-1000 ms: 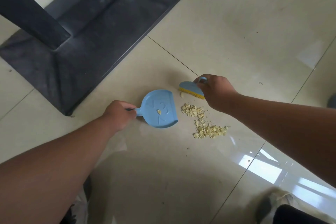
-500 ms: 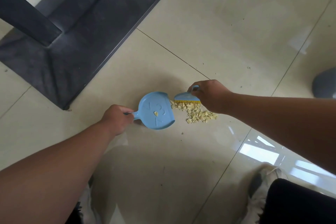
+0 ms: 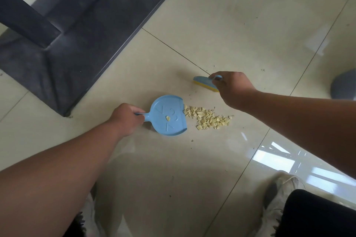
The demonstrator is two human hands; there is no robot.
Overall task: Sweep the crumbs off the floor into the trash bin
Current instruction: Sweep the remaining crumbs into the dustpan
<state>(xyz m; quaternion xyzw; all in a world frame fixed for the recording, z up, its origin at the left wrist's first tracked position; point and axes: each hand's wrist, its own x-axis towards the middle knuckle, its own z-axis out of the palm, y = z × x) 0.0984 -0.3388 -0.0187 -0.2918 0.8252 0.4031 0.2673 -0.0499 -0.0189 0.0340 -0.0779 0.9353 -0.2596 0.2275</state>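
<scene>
On glossy beige floor tiles [image 3: 221, 15], jagged pale-yellow crumbs [image 3: 209, 118] lie heaped against the smooth blue plastic dustpan [image 3: 168, 115] — its handle clenched in the left hand [image 3: 126, 118]. Right hand [image 3: 234, 87] grips the yellow-bristled brush [image 3: 204, 82] — now lifted back from the pile it touched before.

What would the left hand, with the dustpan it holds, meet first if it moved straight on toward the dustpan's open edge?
Probably the pile of crumbs: the left hand points the dustpan at it, and the nearest crumbs lie at its open lip. The brush sits off that line.
</scene>
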